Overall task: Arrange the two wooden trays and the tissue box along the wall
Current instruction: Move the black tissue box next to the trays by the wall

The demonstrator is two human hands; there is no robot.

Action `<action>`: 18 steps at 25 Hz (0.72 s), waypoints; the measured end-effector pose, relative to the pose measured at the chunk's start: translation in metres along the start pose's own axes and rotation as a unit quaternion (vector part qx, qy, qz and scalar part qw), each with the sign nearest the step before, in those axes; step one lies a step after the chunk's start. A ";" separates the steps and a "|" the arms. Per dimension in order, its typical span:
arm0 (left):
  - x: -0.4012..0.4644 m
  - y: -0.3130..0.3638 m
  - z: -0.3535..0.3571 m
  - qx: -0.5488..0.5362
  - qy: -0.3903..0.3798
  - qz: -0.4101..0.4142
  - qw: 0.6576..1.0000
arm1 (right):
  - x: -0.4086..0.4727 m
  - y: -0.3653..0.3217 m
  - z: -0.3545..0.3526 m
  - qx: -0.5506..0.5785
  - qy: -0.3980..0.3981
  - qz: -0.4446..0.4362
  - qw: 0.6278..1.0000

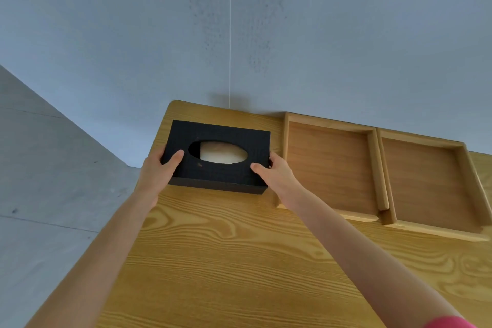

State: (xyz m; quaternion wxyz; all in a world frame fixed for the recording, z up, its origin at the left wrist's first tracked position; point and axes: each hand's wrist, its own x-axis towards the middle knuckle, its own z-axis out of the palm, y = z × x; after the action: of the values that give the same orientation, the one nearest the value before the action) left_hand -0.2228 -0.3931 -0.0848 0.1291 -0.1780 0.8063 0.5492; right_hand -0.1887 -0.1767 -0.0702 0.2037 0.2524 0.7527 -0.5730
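A black tissue box (226, 130) with an oval opening showing white tissue sits near the table's far left corner, a short gap from the wall. My left hand (157, 170) grips its left end, thumb on top. My right hand (274, 170) grips its right end, thumb on top. Two shallow wooden trays stand side by side to the right, touching each other: the nearer-left tray (330, 165) and the right tray (423, 181). Both trays' far rims lie against the grey wall.
The wooden table (239, 261) ends at its left edge just beside the tissue box, with grey floor (53, 194) below. The grey wall (266, 34) runs along the table's far edge. A pink sleeve (447, 323) shows at the bottom right.
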 end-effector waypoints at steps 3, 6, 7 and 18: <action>0.003 -0.007 0.000 0.003 -0.007 0.000 1.000 | 0.005 0.002 0.001 0.001 -0.011 0.005 1.000; 0.005 -0.006 -0.002 0.050 -0.006 0.017 0.999 | 0.007 0.005 0.001 -0.010 -0.013 -0.013 1.000; 0.004 -0.005 -0.002 0.098 0.001 0.035 0.995 | 0.006 0.008 0.002 -0.032 -0.001 -0.031 0.999; -0.023 -0.046 0.005 0.446 0.011 0.267 0.854 | -0.006 0.057 0.003 -0.440 0.142 -0.381 0.801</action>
State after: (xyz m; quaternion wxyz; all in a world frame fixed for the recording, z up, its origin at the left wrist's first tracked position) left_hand -0.1820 -0.4003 -0.1163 0.0347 0.1147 0.9825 0.1423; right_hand -0.1490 -0.1681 -0.1107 -0.0508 -0.0927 0.9798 -0.1697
